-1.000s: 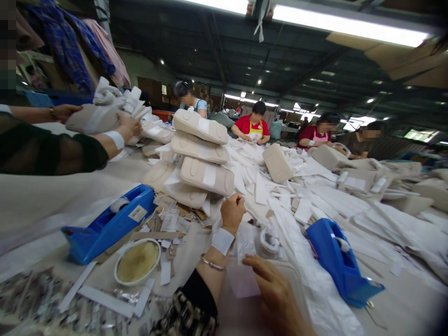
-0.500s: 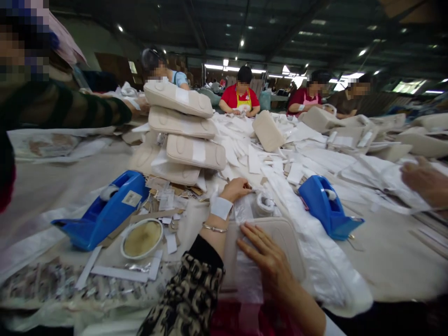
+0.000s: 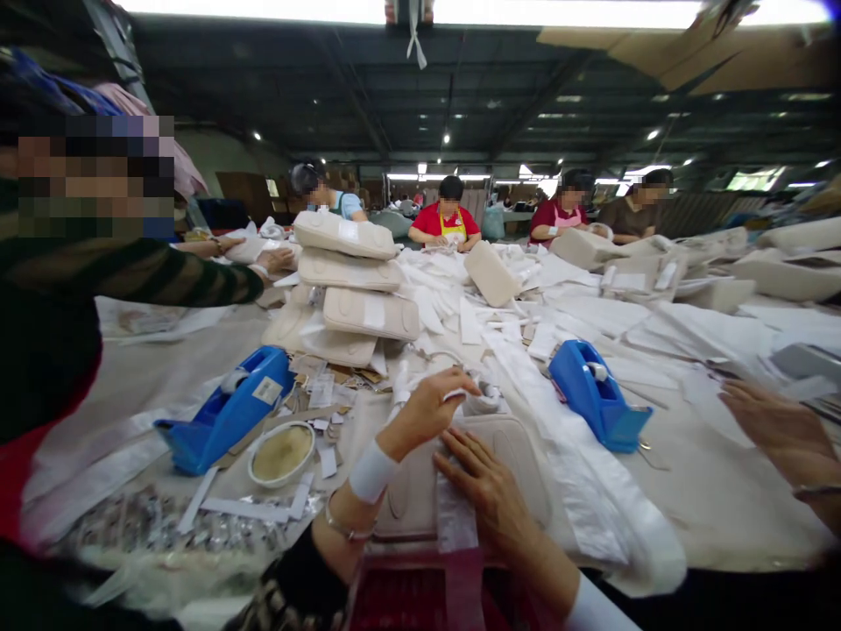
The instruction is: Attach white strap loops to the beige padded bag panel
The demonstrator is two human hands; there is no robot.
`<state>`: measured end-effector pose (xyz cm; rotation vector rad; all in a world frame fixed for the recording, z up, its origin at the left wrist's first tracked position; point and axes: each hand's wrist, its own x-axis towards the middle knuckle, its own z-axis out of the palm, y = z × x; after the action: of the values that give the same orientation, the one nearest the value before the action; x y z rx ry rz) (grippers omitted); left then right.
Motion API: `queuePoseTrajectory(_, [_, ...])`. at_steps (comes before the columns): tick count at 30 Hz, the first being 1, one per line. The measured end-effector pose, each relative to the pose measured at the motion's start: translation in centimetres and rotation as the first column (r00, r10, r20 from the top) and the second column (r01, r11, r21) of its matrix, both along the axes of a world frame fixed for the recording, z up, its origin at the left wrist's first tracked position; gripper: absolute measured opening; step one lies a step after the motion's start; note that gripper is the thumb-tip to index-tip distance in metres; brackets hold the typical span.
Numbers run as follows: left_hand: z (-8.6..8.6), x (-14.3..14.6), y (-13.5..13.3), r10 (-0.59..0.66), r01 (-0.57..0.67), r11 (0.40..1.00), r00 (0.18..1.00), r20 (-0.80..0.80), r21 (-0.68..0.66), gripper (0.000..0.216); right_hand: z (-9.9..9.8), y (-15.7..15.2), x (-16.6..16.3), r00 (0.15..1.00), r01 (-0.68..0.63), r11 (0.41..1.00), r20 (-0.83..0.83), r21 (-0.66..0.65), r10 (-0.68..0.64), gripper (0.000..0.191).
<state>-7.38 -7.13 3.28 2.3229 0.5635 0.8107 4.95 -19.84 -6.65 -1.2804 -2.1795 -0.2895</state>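
A beige handbag lies flat on the table in front of me. Down its front runs a translucent plastic strip that hangs over the near edge. My right hand rests flat on the bag and the strip, fingers stretched out. Above it, my left hand is closed in a pinch at the bag's top, with a white strip showing under its fingers; whether this is the same strip, I cannot tell. Just beyond the fingertips sits the white-wrapped handle.
Blue tape dispensers stand left and right. Nearer left are a round tin and paper scraps. Stacked beige bags rise behind; a long plastic sleeve lies to the right. A co-worker's hand is at far right.
My left hand has risen and come nearer over the bag's top edge, still pinched. My right hand stays flat on the bag. The view has tilted upward.
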Motion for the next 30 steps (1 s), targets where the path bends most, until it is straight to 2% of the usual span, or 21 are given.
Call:
queuePoseTrajectory(1, [-0.9,-1.1,-1.6,-0.086,0.086,0.996,0.996,0.032,0.022,0.031,0.0,0.0,-0.1,1.000,0.003,1.000,-0.014,0.004,-0.003,0.046])
queuePoseTrajectory(3, [-2.9,-3.1,-4.0,-0.136,0.136,0.990,0.991,0.009,0.038,0.039,0.1,0.0,-0.2,0.999,0.001,1.000,-0.042,-0.012,-0.002,0.041])
queuePoseTrajectory(6, [-5.5,-4.6,-5.6,-0.107,0.109,0.993,0.993,-0.040,0.053,0.049,0.6,0.0,-0.4,0.997,0.001,0.998,-0.078,-0.058,-0.006,0.035])
queuePoseTrajectory(9, [-7.0,-4.7,-5.7,-0.056,0.061,0.993,0.997,-0.052,0.096,0.049,1.1,-0.7,-0.2,0.996,-0.008,0.997,-0.086,-0.080,0.001,0.039])
queuePoseTrajectory(12, [-7.4,-4.5,-5.5,-0.034,0.050,0.985,0.994,-0.100,0.163,0.040,1.0,-3.0,0.2,0.992,-0.085,0.988,-0.101,-0.129,0.072,0.054])
queuePoseTrajectory(14, [-7.4,-4.6,-5.5,-0.031,0.058,0.977,0.991,-0.130,0.206,0.037,0.3,-5.4,0.6,0.986,-0.114,0.986,-0.137,-0.125,0.097,0.059])
queuePoseTrajectory(17, [-7.4,-4.9,-5.6,-0.031,0.069,0.966,0.988,-0.154,0.248,0.049,-2.1,-8.9,1.6,0.987,-0.001,1.000,-0.159,0.014,0.003,0.056])
queuePoseTrajectory(19, [-7.5,-4.9,-5.6,-0.033,0.075,0.962,0.987,-0.159,0.263,0.052,-4.2,-10.4,2.1,0.990,0.090,0.989,-0.118,0.116,-0.076,0.055])
queuePoseTrajectory(23, [-7.5,-4.9,-5.7,-0.032,0.077,0.959,0.985,-0.167,0.273,0.051,-7.5,-11.0,1.4,0.988,0.152,0.975,0.007,0.159,-0.155,0.066])
queuePoseTrajectory(26, [-7.4,-4.8,-5.8,-0.027,0.076,0.958,0.984,-0.176,0.278,0.052,-7.8,-10.4,0.0,0.988,0.156,0.970,-0.030,0.187,-0.153,0.063])
queuePoseTrajectory(28, [-7.3,-4.8,-5.9,-0.028,0.080,0.955,0.983,-0.180,0.286,0.053,-7.0,-10.3,-0.7,0.993,0.111,0.970,-0.057,0.217,-0.101,0.048])
queuePoseTrajectory(30, [-7.2,-4.9,-6.0,-0.036,0.090,0.950,0.983,-0.183,0.297,0.053,-5.9,-10.4,-1.3,0.998,0.003,0.974,-0.058,0.225,0.010,0.026])
